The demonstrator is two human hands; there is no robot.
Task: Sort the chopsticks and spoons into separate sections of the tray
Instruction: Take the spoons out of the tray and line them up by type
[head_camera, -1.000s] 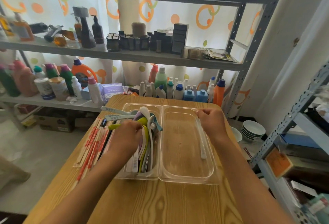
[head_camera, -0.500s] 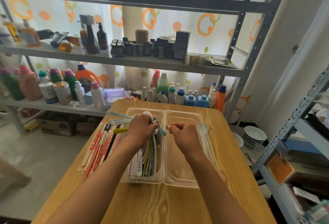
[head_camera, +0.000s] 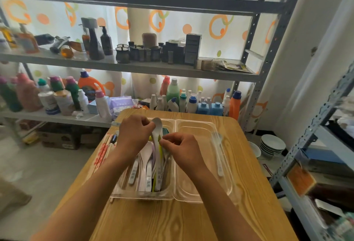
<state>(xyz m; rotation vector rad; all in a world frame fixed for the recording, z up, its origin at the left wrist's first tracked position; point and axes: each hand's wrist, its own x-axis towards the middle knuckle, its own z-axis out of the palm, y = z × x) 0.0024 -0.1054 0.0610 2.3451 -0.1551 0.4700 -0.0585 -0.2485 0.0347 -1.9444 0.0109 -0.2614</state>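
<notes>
Both forearms reach forward over the tabletop [head_camera: 191, 219] and meet above the left section of the clear tray [head_camera: 203, 198]. The left hand [head_camera: 134, 135] curls knuckles-up at the far end of that section; the right hand [head_camera: 183, 150] bends in from the right, across the tray's middle divider.

That left section is crowded with spoons [head_camera: 147, 171] lying lengthwise, white, yellow-green and lilac. The right section holds a single white spoon [head_camera: 218, 154] by its right wall. Left of the tray, wrapped chopsticks [head_camera: 103, 154] lie on the tabletop.

Each hand is pinched shut on one raised white spoon [head_camera: 158, 137]: the left at its bowl, the right on its handle.
</notes>
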